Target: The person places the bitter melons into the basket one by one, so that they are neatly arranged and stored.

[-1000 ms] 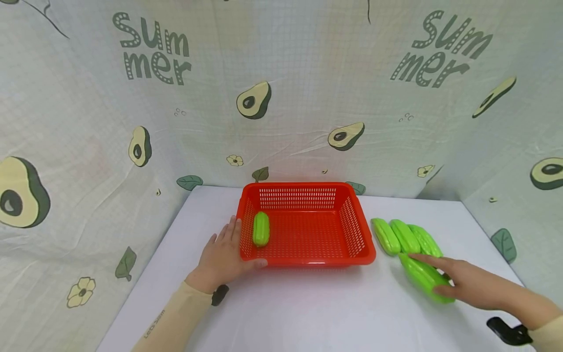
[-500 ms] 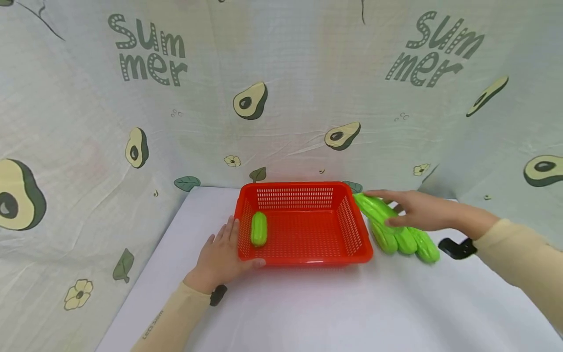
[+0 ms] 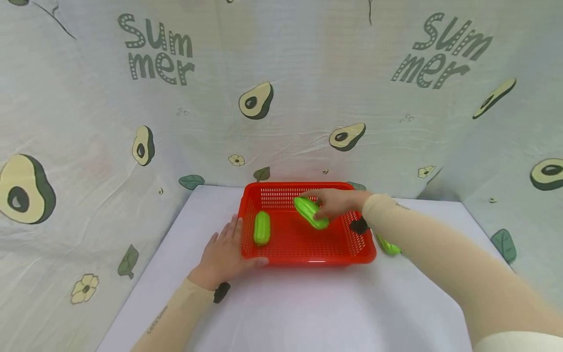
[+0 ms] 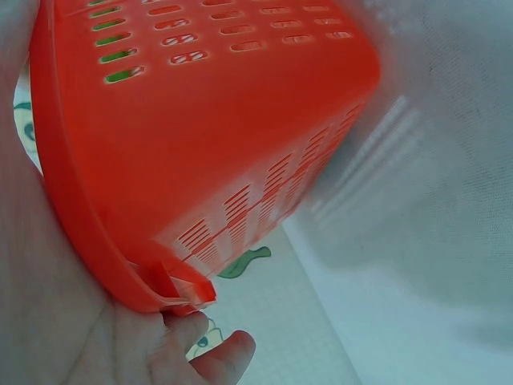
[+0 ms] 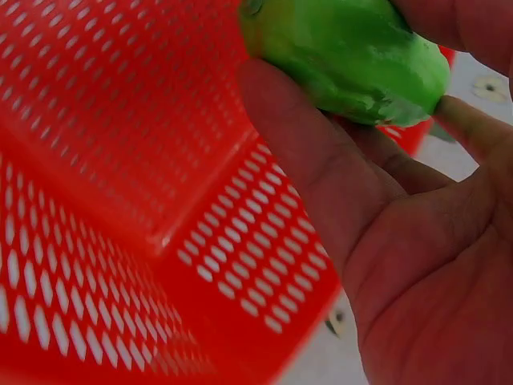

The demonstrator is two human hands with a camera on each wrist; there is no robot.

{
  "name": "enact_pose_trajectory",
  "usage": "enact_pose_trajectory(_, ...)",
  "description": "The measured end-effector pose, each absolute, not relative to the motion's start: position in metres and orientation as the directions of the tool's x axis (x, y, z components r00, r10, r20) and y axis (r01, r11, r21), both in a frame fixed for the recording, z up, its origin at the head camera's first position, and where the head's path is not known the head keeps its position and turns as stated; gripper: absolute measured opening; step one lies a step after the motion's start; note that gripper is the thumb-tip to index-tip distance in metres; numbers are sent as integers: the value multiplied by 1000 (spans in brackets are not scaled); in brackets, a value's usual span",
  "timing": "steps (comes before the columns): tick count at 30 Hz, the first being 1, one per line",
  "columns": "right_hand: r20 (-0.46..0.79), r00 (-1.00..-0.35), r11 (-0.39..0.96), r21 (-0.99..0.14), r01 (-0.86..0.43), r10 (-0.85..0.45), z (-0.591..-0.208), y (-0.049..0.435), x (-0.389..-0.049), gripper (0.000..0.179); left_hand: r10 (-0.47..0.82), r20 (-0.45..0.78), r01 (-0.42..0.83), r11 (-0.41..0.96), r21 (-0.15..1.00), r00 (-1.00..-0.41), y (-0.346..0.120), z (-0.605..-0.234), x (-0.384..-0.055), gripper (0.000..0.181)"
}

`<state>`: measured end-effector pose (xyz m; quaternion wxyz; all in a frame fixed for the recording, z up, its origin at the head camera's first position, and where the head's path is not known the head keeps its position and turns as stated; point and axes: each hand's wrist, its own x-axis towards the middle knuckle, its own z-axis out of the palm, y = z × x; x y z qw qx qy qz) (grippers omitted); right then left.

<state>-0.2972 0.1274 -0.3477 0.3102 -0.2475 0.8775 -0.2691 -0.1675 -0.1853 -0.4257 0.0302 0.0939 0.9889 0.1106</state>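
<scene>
Bare worktop occupies the near part of the scene. The left hand lies at the near left corner of the red basket, fingers extended along the left rim, thumb across the near rim; it touches without clasping. To the right, a partly hidden green vegetable lies on the worktop, beside the basket and beyond the right sleeve. Within the basket, near its left wall, the second green vegetable has its long axis running near to far. The held green vegetable is over the basket's interior, left of the right hand, its long axis slanting from far left to near right. Thumb and fingers grasp it, parted by roughly its girth. A printed cloth stands beyond.
</scene>
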Motion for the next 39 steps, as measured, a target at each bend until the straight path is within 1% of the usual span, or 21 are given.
enact_pose_trajectory(3,-446,-659,720,-659,-216,-606,-361,108,-304,71,195,-42,182,959,217,-980,-184,-424,-167,130)
enact_pose_trajectory(5,-464,-656,730,-654,-199,-595,-370,96,-308,71,197,-40,184,959,215,-980,-184,-422,-167,129)
enact_pose_trajectory(12,-467,-683,781,-571,-252,-562,-398,69,-319,69,190,-49,176,963,202,-981,-183,-421,-166,128)
enact_pose_trajectory(14,-468,-687,783,-573,-244,-556,-402,64,-320,69,186,-53,172,963,205,-981,-183,-420,-166,129)
enact_pose_trajectory(16,-468,-692,785,-572,-238,-550,-405,60,-321,69,185,-55,170,964,206,-981,-184,-421,-167,129)
enact_pose_trajectory(22,-456,-697,793,-545,-272,-553,-411,50,-322,70,194,-44,181,962,202,-980,-184,-423,-168,130)
enact_pose_trajectory(28,-481,-687,786,-579,-218,-545,-415,44,-319,76,203,-40,192,962,193,-978,-184,-424,-168,129)
enact_pose_trajectory(39,-433,-702,798,-505,-330,-565,-418,37,-315,85,204,-33,194,963,187,-978,-183,-421,-168,127)
